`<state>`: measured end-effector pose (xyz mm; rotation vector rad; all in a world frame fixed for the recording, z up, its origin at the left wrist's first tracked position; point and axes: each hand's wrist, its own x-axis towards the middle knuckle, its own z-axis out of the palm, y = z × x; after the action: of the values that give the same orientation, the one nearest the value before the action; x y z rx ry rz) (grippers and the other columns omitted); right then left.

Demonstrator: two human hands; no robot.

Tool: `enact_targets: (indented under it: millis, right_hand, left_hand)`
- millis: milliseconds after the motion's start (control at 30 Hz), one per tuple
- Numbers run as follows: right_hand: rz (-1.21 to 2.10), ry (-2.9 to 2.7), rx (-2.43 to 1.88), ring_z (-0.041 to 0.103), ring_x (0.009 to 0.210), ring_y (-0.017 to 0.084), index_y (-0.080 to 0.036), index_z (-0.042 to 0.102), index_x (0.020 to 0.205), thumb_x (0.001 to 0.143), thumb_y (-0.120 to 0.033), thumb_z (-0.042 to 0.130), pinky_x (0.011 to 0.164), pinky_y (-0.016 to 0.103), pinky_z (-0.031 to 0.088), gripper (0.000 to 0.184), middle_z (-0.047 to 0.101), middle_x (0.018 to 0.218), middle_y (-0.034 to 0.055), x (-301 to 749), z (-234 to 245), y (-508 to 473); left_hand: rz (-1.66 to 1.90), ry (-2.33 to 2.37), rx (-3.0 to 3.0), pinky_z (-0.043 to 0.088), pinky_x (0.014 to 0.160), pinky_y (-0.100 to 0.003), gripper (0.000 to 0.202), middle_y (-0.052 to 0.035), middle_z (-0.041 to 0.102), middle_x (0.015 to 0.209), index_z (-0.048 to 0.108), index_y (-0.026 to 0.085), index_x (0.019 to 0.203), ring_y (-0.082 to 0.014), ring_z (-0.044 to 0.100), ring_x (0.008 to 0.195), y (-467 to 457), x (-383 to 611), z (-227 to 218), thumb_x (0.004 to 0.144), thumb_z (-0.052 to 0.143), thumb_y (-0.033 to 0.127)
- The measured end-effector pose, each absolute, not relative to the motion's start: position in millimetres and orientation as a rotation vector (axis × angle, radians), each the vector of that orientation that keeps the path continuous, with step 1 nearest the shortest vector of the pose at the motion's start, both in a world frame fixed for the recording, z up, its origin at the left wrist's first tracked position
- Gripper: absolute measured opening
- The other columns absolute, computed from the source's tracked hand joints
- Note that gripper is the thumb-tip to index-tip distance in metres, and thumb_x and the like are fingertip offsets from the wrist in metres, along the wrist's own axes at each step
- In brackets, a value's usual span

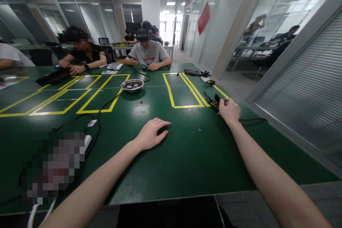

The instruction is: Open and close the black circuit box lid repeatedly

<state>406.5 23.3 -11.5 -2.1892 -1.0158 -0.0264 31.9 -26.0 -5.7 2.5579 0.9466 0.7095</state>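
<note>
My left hand (pixel 152 133) rests on the green table (pixel 184 164), its index finger and thumb stretched out and apart, holding nothing. Farther right, my right hand (pixel 229 110) is closed around a small black device (pixel 214 102) with some orange-yellow bits on its side. My fingers cover much of the device, so its exact kind is unclear. A black cable (pixel 252 119) emerges on the right side of that hand. Just beyond, another black cable ends in a rounded black piece (pixel 211 82).
Yellow tape outlines (pixel 188 106) mark the tabletop. A metal bowl (pixel 132 85) holds small metal parts. Black folded gear (pixel 197 73) lies at the far right edge. A blurred-out object (pixel 57 164) with cables sits at left. Opposite, a person (pixel 148 51) holds a thin tool; another sits beside.
</note>
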Motion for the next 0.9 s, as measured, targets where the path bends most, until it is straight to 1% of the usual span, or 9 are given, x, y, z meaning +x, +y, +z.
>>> enact_targets:
  millis: [100, 167, 267, 333, 400, 467, 600, 733, 900]
  right_hand:
    - [0.039, -1.019, -2.211, 0.069, 0.093, 0.036, -0.007, 0.063, 0.128, 0.098, -0.032, 0.04, 0.091, 0.046, 0.049, 0.046, 0.069, 0.064, 0.0137, 407.8, -9.4, 21.5]
    - [0.056, -1.024, -2.209, 0.07, 0.091, 0.035, -0.004, 0.059, 0.134, 0.097, -0.029, 0.04, 0.09, 0.045, 0.049, 0.048, 0.069, 0.063, 0.0125, 410.4, -9.7, 21.3]
    - [0.076, -1.035, -2.206, 0.072, 0.084, 0.033, -0.002, 0.056, 0.139, 0.094, -0.027, 0.046, 0.091, 0.044, 0.05, 0.052, 0.072, 0.069, 0.0127, 413.5, -11.0, 21.6]
    - [0.055, -1.039, -2.204, 0.072, 0.082, 0.032, -0.003, 0.056, 0.139, 0.09, -0.029, 0.054, 0.091, 0.044, 0.051, 0.056, 0.075, 0.08, 0.0146, 413.9, -11.7, 22.0]
    - [-0.004, -1.057, -2.19, 0.072, 0.087, 0.032, -0.007, 0.061, 0.134, 0.085, -0.032, 0.062, 0.091, 0.044, 0.052, 0.055, 0.076, 0.094, 0.017, 413.3, -12.6, 22.6]
    - [-0.071, -1.102, -2.153, 0.072, 0.095, 0.033, -0.012, 0.07, 0.12, 0.08, -0.037, 0.067, 0.089, 0.044, 0.054, 0.047, 0.076, 0.103, 0.0179, 412.9, -14.2, 23.7]
    - [-0.153, -1.157, -2.106, 0.071, 0.093, 0.034, -0.015, 0.078, 0.093, 0.071, -0.039, 0.074, 0.084, 0.041, 0.056, 0.033, 0.077, 0.1, 0.0173, 414.9, -18.9, 27.5]
    - [-0.135, -1.126, -2.097, 0.072, 0.087, 0.032, -0.016, 0.079, 0.094, 0.065, -0.037, 0.077, 0.077, 0.038, 0.056, 0.036, 0.077, 0.09, 0.0133, 418.1, -19.8, 29.7]
    - [-0.155, -1.074, -2.103, 0.069, 0.094, 0.032, -0.011, 0.076, 0.105, 0.067, -0.029, 0.073, 0.083, 0.04, 0.055, 0.042, 0.074, 0.098, 0.0156, 420.9, -16.1, 28.5]
  left_hand:
    - [0.719, 0.942, 2.551, 0.051, 0.103, -0.045, 0.035, -0.007, 0.072, 0.125, 0.064, 0.024, 0.13, -0.0254, 0.063, 0.118, -26.6, 31.7, -5.6, 0.096, 0.059, 0.025]
    - [0.729, 0.948, 2.545, 0.051, 0.104, -0.044, 0.039, -0.0073, 0.069, 0.13, 0.061, 0.025, 0.135, -0.0253, 0.062, 0.12, -27.3, 31.6, -4.9, 0.096, 0.059, 0.025]
    - [0.731, 0.957, 2.544, 0.051, 0.105, -0.044, 0.042, -0.0078, 0.067, 0.133, 0.059, 0.026, 0.138, -0.0255, 0.062, 0.122, -28.0, 31.8, -4.2, 0.095, 0.059, 0.024]
    - [0.725, 0.957, 2.544, 0.05, 0.106, -0.045, 0.042, -0.0086, 0.066, 0.134, 0.059, 0.025, 0.137, -0.0258, 0.062, 0.123, -28.0, 31.9, -4.1, 0.095, 0.059, 0.024]
    - [0.726, 0.954, 2.543, 0.05, 0.106, -0.045, 0.042, -0.0091, 0.066, 0.135, 0.059, 0.025, 0.137, -0.0259, 0.061, 0.123, -27.9, 31.9, -4.1, 0.095, 0.059, 0.024]
    - [0.724, 0.95, 2.543, 0.05, 0.106, -0.045, 0.041, -0.009, 0.066, 0.135, 0.059, 0.025, 0.137, -0.0258, 0.061, 0.123, -27.9, 31.9, -4.0, 0.095, 0.059, 0.024]
    - [0.712, 0.958, 2.545, 0.05, 0.105, -0.045, 0.04, -0.0093, 0.067, 0.133, 0.06, 0.024, 0.135, -0.026, 0.062, 0.122, -27.5, 32.1, -4.1, 0.095, 0.059, 0.024]
    - [0.712, 0.957, 2.549, 0.051, 0.104, -0.045, 0.037, -0.0084, 0.068, 0.131, 0.062, 0.024, 0.132, -0.0259, 0.062, 0.121, -26.3, 31.8, -5.4, 0.095, 0.06, 0.024]
    - [0.702, 0.959, 2.55, 0.051, 0.103, -0.045, 0.036, -0.009, 0.07, 0.128, 0.063, 0.022, 0.131, -0.0257, 0.063, 0.119, -25.5, 31.1, -5.4, 0.096, 0.059, 0.024]
